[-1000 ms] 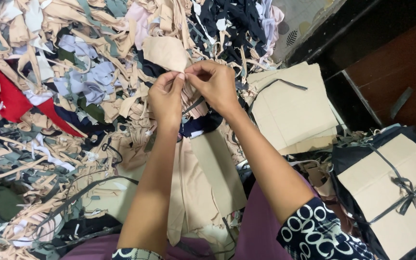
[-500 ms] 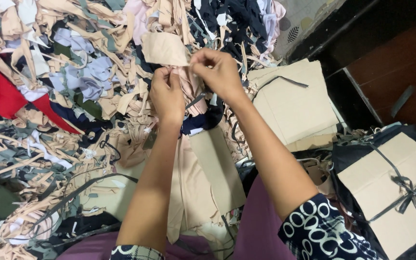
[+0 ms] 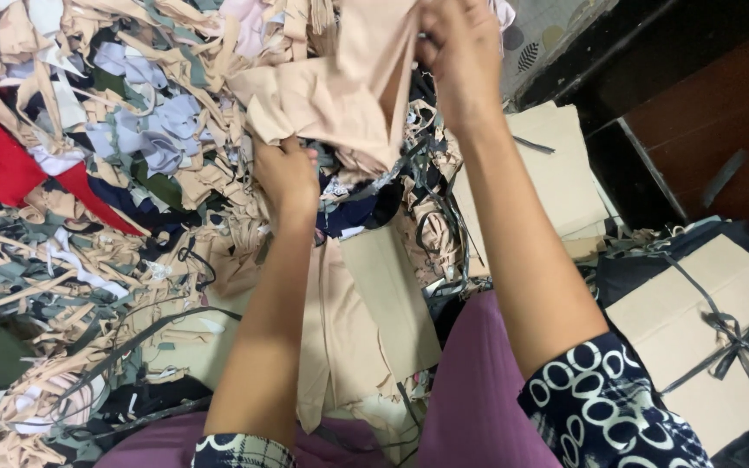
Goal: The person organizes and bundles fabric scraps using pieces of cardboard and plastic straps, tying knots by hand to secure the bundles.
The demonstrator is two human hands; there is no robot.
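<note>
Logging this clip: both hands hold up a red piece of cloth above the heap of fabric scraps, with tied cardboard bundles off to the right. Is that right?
Not quite: the piece of cloth is beige, not red, as the head view shows. The left hand and the right hand do hold it up above the heap of fabric scraps, and the tied cardboard bundles sit to the right.

Floor (image 3: 721, 113): dark wood; fabric scrap heap (image 3: 88, 217), cardboard sheets (image 3: 556, 173), tied bundle (image 3: 713, 338) on it.
</note>
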